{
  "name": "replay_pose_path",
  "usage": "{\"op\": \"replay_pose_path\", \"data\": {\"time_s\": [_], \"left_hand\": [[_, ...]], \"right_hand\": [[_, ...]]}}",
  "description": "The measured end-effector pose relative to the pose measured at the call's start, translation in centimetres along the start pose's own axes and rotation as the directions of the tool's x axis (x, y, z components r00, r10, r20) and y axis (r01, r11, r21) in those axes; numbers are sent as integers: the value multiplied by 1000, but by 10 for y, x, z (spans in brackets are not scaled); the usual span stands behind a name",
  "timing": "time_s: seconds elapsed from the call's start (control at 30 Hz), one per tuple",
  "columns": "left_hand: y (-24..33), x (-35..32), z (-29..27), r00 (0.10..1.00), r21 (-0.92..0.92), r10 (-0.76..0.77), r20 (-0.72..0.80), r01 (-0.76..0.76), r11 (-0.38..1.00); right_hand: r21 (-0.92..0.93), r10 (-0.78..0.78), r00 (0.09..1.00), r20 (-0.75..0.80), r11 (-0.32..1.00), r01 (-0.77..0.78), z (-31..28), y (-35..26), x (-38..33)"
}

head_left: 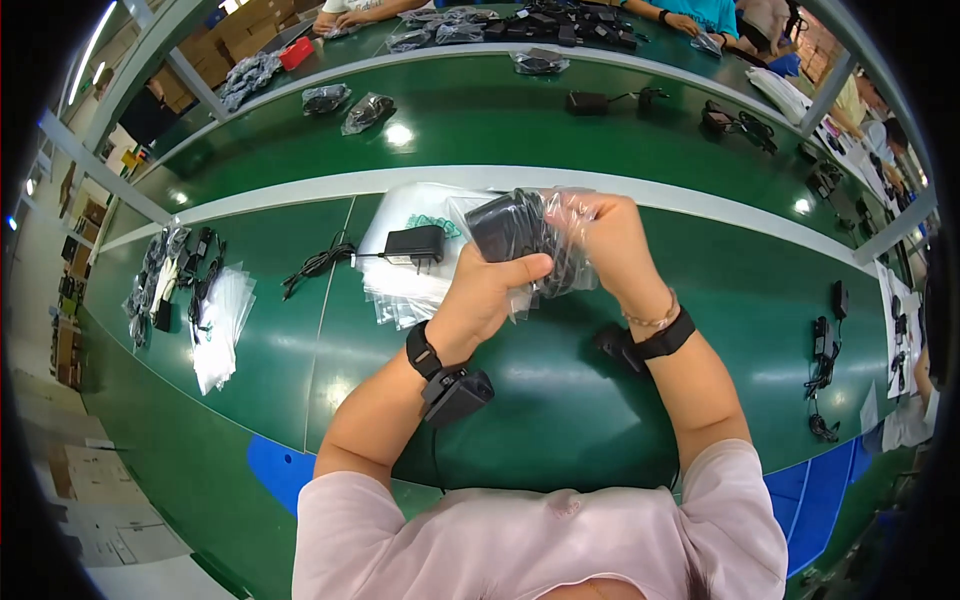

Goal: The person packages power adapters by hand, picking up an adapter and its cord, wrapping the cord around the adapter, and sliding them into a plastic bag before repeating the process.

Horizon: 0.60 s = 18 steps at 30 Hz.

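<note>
A black power adapter with its coiled cable sits in a clear plastic bag (507,236), held up above the green table. My left hand (480,288) grips the bag's lower left side, thumb across its front. At the bag's right side, my right hand (606,238) has its fingers closed on the plastic; the fingertips are partly hidden. Just left of my hands, a second black power adapter (414,243) lies on a stack of clear bags (400,290), its cable (318,262) bundled on the table. Small green ties or bands (432,224) lie on the stack.
A white rail (300,188) separates my table from a green belt carrying bagged adapters (368,113) and loose ones (588,102). Further left are adapters with cables (165,280) and more bags (222,330). Adapters (823,345) lie at the right. Co-workers' hands (683,24) show across the belt.
</note>
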<state>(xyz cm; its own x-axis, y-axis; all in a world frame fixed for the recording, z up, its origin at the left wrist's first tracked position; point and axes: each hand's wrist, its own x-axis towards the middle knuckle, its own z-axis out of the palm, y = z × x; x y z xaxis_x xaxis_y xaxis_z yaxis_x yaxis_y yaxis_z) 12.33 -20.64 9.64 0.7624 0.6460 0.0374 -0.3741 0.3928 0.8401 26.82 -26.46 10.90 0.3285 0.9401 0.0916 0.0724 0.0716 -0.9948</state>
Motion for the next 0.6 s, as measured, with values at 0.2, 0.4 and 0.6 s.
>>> {"op": "replay_pose_path", "data": {"time_s": [0.2,0.4,0.6], "left_hand": [[5,3,-7,997,13,15,82,-17,1000],[18,9,-19,994,-190,-7,-105,-13,982],[7,6,-5,971,-128,186,-152,-206,970]], "right_hand": [[137,-42,999,24,990,39,0,-17,-9],[244,-166,984,65,959,146,-7,-26,-7],[212,-35,971,-236,974,86,17,-3,-6]]}}
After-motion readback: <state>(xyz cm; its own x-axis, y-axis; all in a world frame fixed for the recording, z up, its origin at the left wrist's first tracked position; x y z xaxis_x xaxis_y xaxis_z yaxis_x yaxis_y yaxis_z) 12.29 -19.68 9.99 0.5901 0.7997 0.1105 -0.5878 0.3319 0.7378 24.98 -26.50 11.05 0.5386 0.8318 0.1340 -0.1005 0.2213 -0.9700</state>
